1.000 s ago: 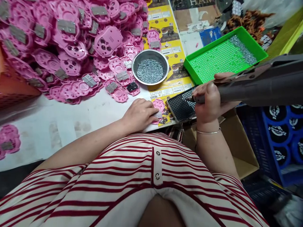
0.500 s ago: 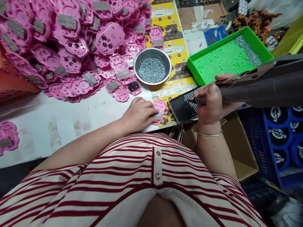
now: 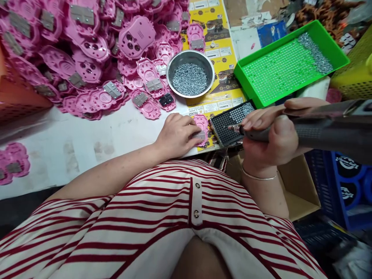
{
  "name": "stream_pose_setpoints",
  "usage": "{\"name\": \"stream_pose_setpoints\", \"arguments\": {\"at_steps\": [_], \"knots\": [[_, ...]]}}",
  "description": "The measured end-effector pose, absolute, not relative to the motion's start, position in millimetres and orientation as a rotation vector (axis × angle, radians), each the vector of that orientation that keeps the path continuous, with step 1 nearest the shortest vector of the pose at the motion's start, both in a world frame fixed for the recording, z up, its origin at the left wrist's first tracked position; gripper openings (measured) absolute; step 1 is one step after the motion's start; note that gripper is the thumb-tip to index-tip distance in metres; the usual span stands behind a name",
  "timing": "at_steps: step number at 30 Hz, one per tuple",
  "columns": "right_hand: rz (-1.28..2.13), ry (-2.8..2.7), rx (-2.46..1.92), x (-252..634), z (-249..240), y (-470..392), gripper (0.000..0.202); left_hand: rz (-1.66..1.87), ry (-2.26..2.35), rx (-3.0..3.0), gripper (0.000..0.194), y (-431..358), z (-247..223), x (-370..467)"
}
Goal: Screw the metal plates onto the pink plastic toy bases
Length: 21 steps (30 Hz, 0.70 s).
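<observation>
My left hand (image 3: 178, 135) rests at the table's front edge, its fingers on a pink plastic part (image 3: 201, 128) with a grey metal plate. My right hand (image 3: 270, 139) is wrapped round a dark electric screwdriver (image 3: 325, 130). The screwdriver's tip points left, over a black perforated tray (image 3: 225, 128) that holds small screws at its far right corner. Behind the pink part stands a metal bowl (image 3: 211, 79) full of small screws.
Pink parts (image 3: 136, 37) are heaped at the back left, beside an orange basket (image 3: 17, 93). A green tray (image 3: 279, 73) with screws lies at the back right. Blue crates (image 3: 334, 193) and a cardboard box (image 3: 302, 190) stand low on the right.
The view has shifted slightly. My right hand and the screwdriver have moved a little right and toward me, showing more of the black tray and its screws. My left hand remains on the pink part.
</observation>
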State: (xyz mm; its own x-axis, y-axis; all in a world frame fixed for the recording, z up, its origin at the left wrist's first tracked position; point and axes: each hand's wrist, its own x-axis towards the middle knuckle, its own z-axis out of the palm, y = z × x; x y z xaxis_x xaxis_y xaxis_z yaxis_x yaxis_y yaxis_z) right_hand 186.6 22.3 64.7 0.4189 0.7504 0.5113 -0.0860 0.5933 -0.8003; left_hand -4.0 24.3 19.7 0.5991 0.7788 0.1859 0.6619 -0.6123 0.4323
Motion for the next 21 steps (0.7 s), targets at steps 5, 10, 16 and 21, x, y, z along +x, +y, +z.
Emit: {"name": "stream_pose_setpoints", "arguments": {"at_steps": [5,10,16,21], "knots": [[0.633,-1.129,-0.701,180.0,61.4,17.3,0.016,0.489,1.141,2.528,0.02,24.0,18.8,-0.9],[0.66,-1.173,-0.726,176.8,48.9,11.5,0.015,0.399,1.189,2.505,0.021,24.9,21.7,0.9],[0.858,-1.2,-0.749,175.6,35.3,8.9,0.019,0.353,1.194,2.487,0.023,23.8,24.0,1.9],[0.851,-1.222,-0.742,175.6,32.9,11.5,0.028,0.329,1.187,2.511,0.026,22.2,22.8,1.7]]}}
